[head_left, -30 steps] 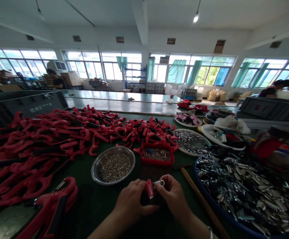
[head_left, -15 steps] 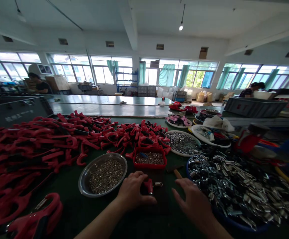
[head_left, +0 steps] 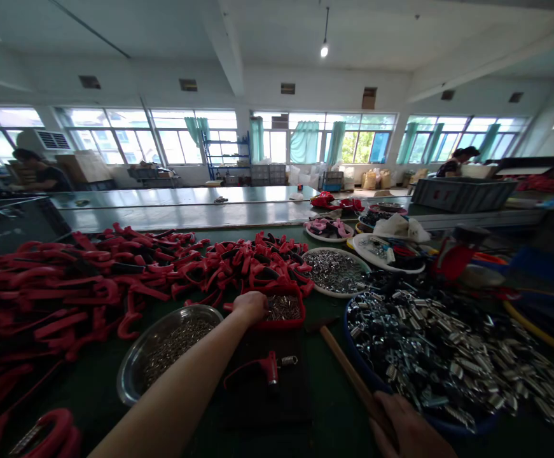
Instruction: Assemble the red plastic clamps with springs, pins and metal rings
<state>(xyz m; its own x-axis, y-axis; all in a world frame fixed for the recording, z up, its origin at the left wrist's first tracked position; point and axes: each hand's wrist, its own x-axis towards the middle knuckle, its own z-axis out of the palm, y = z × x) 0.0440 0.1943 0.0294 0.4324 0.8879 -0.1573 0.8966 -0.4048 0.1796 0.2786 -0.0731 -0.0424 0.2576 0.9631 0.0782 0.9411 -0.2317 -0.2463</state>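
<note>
Gripping hammer (head_left: 350,371) by basin (head_left: 489,422), right hand (head_left: 408,425); left hand (head_left: 252,306) at tray edge (head_left: 280,325), grip unclear.

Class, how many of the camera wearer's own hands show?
2: left hand at the left end of the red tray; right hand on the hammer's wooden handle.

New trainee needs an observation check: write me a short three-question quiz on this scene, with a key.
1. Which hand is on the wooden-handled hammer?

2. Multiple choice. The left hand is at:
a) the blue basin
b) the red tray
c) the grey crate

3. Fill the gap: just right of the red part in front of the person, there is a coiled metal ____.

Key:
1. The right hand.
2. b
3. spring
</note>
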